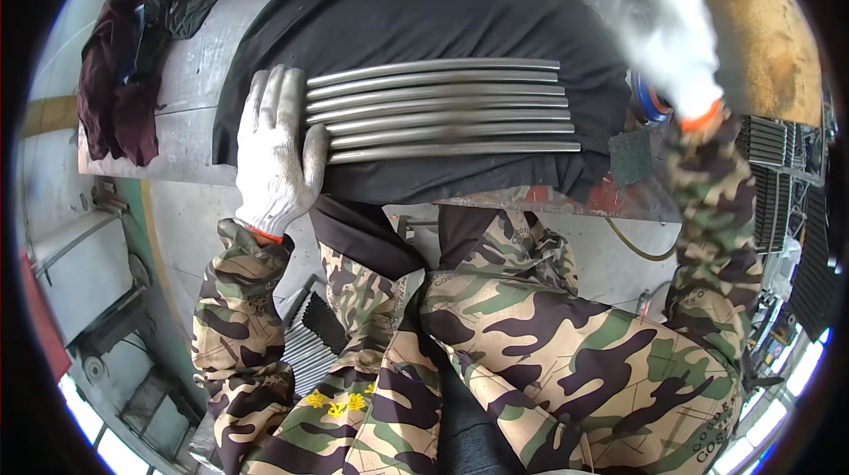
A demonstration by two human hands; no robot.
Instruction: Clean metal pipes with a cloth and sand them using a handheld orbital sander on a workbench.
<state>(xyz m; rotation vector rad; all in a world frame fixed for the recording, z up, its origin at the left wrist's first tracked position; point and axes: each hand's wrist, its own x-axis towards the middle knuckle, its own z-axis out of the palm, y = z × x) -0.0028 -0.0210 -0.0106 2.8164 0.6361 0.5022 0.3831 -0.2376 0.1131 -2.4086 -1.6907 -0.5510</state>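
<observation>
At the upper left of the frame a heap of dark red and grey-green cloth (119, 77) lies on the grey bench top (190, 68). Just right of it, left of centre, the left hand (272, 155), in a white knitted glove, lies flat with fingers straight and spread, palm down, pressed against the left ends of the metal rods (442, 110). The rods fill the upper middle: seven thin, round, silver-grey bars, smooth and shiny, laid side by side and touching, all running left to right, their ends roughly flush on both sides. They rest on a black cloth (424, 6) spread over the bench. At the upper right the right hand (663, 28), also white-gloved, is raised above the cloth and blurred; whether it is open or closed cannot be told.
</observation>
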